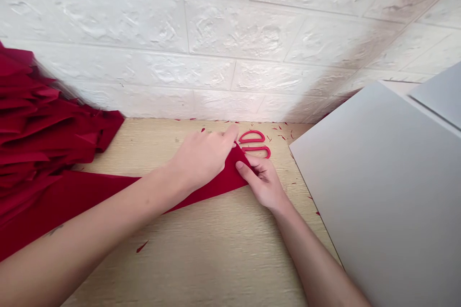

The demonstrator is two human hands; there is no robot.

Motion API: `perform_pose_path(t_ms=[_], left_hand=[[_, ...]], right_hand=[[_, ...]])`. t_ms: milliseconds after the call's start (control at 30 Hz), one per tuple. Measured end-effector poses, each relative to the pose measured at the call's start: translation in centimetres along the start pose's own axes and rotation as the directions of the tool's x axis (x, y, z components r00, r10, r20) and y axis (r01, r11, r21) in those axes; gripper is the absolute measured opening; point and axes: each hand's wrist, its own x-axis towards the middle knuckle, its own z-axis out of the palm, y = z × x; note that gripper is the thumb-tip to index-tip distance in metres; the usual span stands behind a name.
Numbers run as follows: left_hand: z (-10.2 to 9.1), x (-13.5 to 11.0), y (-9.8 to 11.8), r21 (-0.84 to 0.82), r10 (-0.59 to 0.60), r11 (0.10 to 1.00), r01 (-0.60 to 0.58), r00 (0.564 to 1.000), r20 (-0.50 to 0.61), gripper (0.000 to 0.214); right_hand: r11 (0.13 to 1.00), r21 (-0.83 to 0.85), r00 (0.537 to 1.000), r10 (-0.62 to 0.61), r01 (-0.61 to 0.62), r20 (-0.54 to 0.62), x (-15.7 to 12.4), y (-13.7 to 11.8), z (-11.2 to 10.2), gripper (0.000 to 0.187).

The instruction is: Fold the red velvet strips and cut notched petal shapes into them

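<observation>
A long strip of dark red cloth [216,184] runs from the left edge across the wooden surface to both hands. My left hand [203,158] reaches over the strip, its fingers closed at the top corner of the cloth's right end; most of its fingertips are hidden. My right hand [264,180] pinches the lower corner of the same end, thumb on top and fingers underneath. Right behind that end lie scissors, with their two red handle loops [252,136] showing; the blades are out of sight behind the left hand and cloth.
A big heap of folded red cloth [46,124] rises at the left against the white brick-patterned wall [216,29]. At the right stands a large pale grey panel [382,172]. Small red scraps [142,246] are scattered over the wooden surface [201,259], many along the wall.
</observation>
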Motion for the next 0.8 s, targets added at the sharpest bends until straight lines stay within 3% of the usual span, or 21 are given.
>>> perform_pose_path(t_ms=[100, 200, 300, 400, 500, 633, 800], left_hand=[[0.2, 0.1, -0.9, 0.038, -0.017, 0.999, 0.018, 0.999, -0.038, 0.016], [0.2, -0.1, -1.6, -0.219, -0.031, 0.976, 0.019, 0.998, -0.053, 0.012], [0.2, -0.3, -1.9, -0.478, -0.115, 0.870, 0.120, 0.993, 0.040, 0.012], [0.2, -0.3, -1.9, -0.602, -0.165, 0.772, 0.203, 0.979, 0.118, 0.012], [0.8, -0.2, -2.2, -0.651, -0.194, 0.726, 0.220, 0.975, 0.113, 0.013], [2.0, 0.0, -3.1, -0.679, -0.183, 0.714, 0.174, 0.981, 0.060, 0.013], [2.9, 0.0, -4.1, -0.618, -0.048, 0.786, 0.011, 0.998, -0.043, 0.010]], right_hand=[[0.997, -0.078, 0.999, -0.016, 0.019, 0.029, 0.0, -0.1, -0.1, 0.042], [0.987, -0.154, 0.999, -0.030, 0.036, 0.042, -0.1, -0.1, -0.1, 0.043], [0.972, -0.230, 0.998, -0.043, 0.054, 0.053, -0.1, 0.1, 0.0, 0.046], [0.965, -0.259, 0.998, -0.031, 0.046, 0.060, 0.0, 0.3, 0.0, 0.046], [0.953, -0.297, 0.997, -0.031, 0.051, 0.070, 0.2, 0.5, 0.0, 0.044], [0.907, -0.411, 0.995, -0.074, 0.092, 0.060, 0.4, 0.5, 0.1, 0.041], [0.818, -0.549, 0.985, -0.163, 0.170, 0.062, 0.7, 0.7, 0.3, 0.037]])
